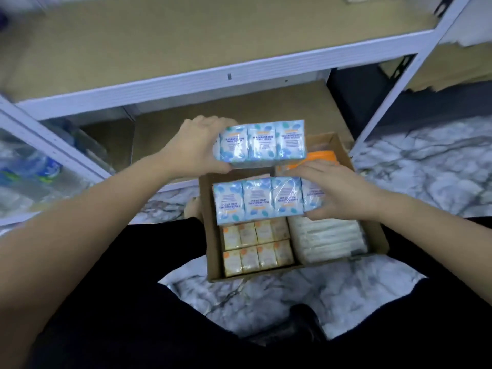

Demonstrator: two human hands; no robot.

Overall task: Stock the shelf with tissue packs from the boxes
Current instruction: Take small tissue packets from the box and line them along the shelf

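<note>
An open cardboard box (211,251) sits on the marble floor in front of the shelf. My left hand (195,145) holds a blue bundle of tissue packs (262,143) lifted above the box's far end. My right hand (336,191) grips the right end of a second blue bundle (257,199) that lies across the box. Yellow tissue packs (257,247) fill the near left of the box and white packs (328,239) the near right. An orange pack (318,158) shows at the far right, partly hidden.
A white metal shelf frame (170,83) with brown boards stands ahead; the lower board (239,107) lies just beyond the box. An upright post (391,102) rises to the right. Plastic-wrapped goods (29,169) sit at the left. My dark-clothed legs flank the box.
</note>
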